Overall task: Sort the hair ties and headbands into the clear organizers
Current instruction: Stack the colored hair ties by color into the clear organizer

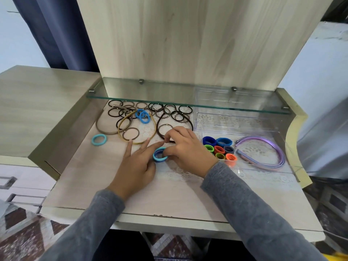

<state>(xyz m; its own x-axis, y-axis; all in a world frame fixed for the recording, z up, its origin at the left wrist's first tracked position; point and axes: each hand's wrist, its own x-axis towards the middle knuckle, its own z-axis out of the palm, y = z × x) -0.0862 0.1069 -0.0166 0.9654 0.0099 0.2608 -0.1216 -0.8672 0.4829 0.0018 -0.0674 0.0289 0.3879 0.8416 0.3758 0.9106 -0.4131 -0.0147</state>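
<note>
The right hand (pixel 186 149) curls its thumb and fingers onto a blue hair tie (pixel 159 159) and pinches its right edge. The tie is light blue, and a darker blue ring sits inside it. It is low over the table (pixel 94 185), in the middle, between the two hands. I cannot tell if it touches the table.

The left hand (pixel 137 162) is just beside the tie on the other side. Its fingers are straight and spread out, and it holds nothing. Its thumb is right next to the tie, but I cannot tell if it touches.

A white lace mat (pixel 180 174) lies under the hands. Both arms wear grey sleeves (pixel 244 204).

To the right is a clear organizer (pixel 291 159). Fat ties in many colours (pixel 219 150) stand packed together at its left end. Purple headbands (pixel 280 149) lie at its right end. A second clear organizer (pixel 226 125) stands behind it, partly under a glass shelf (pixel 169 91).

At the back of the table lies a pile of thin black and brown ties (pixel 150 110). Two blue ties (pixel 142 116) rest on that pile. Three headbands lie among them: a grey-brown headband (pixel 105 129), a gold headband (pixel 120 132) and a dark brown headband (pixel 160 129). One light blue tie (pixel 99 139) lies alone on the left, apart from the rest.
</note>
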